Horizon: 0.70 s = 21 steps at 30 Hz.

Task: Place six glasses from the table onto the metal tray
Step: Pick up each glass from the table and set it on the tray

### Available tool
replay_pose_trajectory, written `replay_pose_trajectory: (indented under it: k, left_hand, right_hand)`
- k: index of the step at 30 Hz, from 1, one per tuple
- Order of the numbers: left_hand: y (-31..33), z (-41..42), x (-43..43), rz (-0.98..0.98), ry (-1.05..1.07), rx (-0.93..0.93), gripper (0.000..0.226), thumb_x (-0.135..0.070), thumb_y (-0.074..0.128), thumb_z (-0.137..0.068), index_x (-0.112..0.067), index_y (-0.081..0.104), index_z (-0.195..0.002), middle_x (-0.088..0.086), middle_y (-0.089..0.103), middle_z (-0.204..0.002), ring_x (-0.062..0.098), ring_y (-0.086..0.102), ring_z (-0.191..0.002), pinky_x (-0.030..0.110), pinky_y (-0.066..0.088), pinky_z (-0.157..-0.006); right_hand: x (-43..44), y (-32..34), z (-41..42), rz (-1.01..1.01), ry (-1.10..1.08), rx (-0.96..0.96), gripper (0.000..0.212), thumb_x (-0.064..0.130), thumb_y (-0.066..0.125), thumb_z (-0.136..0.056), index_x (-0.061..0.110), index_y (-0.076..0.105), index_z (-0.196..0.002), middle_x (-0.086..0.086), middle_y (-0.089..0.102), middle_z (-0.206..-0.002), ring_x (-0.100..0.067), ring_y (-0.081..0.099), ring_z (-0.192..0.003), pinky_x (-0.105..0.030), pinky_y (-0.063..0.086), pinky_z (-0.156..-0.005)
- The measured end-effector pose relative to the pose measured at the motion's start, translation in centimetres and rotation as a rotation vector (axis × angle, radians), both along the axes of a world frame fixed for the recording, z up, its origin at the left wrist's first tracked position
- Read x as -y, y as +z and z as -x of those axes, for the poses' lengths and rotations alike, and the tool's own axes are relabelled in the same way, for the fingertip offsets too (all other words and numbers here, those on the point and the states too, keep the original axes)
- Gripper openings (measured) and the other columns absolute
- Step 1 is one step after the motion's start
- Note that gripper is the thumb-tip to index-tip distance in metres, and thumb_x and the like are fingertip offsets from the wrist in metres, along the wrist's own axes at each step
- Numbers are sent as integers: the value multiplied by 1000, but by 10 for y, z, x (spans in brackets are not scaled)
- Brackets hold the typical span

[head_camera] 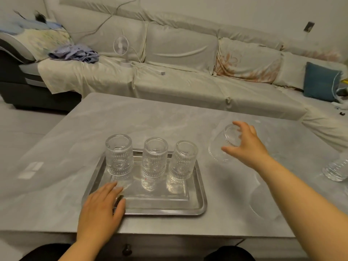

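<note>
A metal tray (195, 204) lies on the grey table. Three ribbed clear glasses stand upside down in a row along its far side: left glass (119, 155), middle glass (155, 157), right glass (183, 160). My left hand (102, 206) rests flat on the tray's near left corner, fingers spread. My right hand (244, 144) grips the base of a fourth glass (221, 147), tilted and blurred, just right of the tray. Another glass (336, 170) stands at the table's right edge. A further clear glass (263, 202) shows faintly beside my right forearm.
The table (150, 119) extends bare behind the tray. A covered sofa (188, 81) runs along the far side, with a small white fan (122, 49), a cable and a blue cushion (320, 81) on it.
</note>
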<state>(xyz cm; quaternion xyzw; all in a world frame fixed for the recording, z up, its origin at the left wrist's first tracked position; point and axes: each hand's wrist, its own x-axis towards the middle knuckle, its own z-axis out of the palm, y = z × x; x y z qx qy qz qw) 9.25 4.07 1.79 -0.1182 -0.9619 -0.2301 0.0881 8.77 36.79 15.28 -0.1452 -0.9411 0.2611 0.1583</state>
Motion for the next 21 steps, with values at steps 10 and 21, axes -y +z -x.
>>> replay_pose_trajectory:
  k: [10, 21]
  left_hand:
    - [-8, 1, 57, -103, 98, 152, 80, -42, 68, -73, -10, 30, -136, 14, 44, -140, 33, 42, -125, 47, 31, -106]
    - [-15, 2, 58, -19, 81, 78, 126, -96, 3, -41, -19, 24, -138, 7, 45, -140, 25, 40, -128, 40, 27, -110]
  right_hand:
    - [111, 22, -27, 81, 425, 109, 79, 27, 75, -66, 30, 31, -131, 4, 38, -130, -8, 44, -102, -20, 34, -84]
    - [221, -38, 27, 87, 623, 222, 82, 23, 71, -71, 21, 23, -138, -8, 28, -144, -25, 34, -131, -38, 33, -108]
